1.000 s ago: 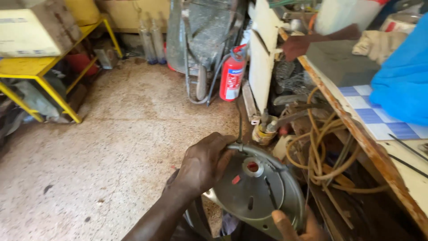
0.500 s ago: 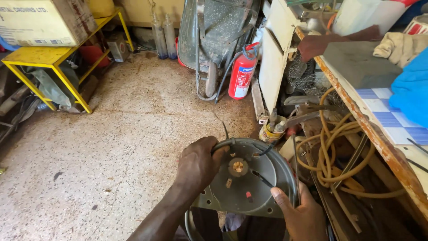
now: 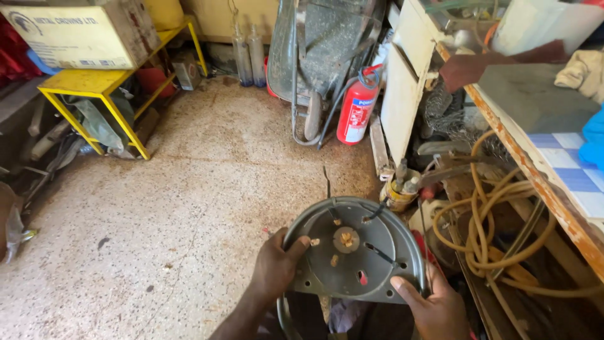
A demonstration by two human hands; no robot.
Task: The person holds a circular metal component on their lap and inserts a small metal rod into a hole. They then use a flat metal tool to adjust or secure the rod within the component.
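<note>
Since half a second back: view dropped and widened, grey metal disc [image 3: 355,252] now turned flatter toward the camera, near-full round face showing rather than the tilted oval of before. Sits at 6 o'clock in view, held above the speckled concrete floor [image 3: 189,201]. Round, so no true long axis — rimmed face up toward the head, flat-cut lower edge toward the body. Dull painted steel, raised rim, central hub with rusty-tan bits, a few slots and a red-edged hole.

Wheelbarrow [image 3: 321,56] leaning at 12 o'clock, yellow metal table [image 3: 100,85] at 10 carrying a cardboard box [image 3: 75,31]. Coiled yellowish hose [image 3: 497,220] at 3. Red fire extinguisher [image 3: 357,110] at 1, upright.

Left hand [image 3: 277,267] clamped on the disc's 9 o'clock rim, thumb over the face. Right hand [image 3: 434,302] gripping the rim at 4 o'clock, thumb on the face.
</note>
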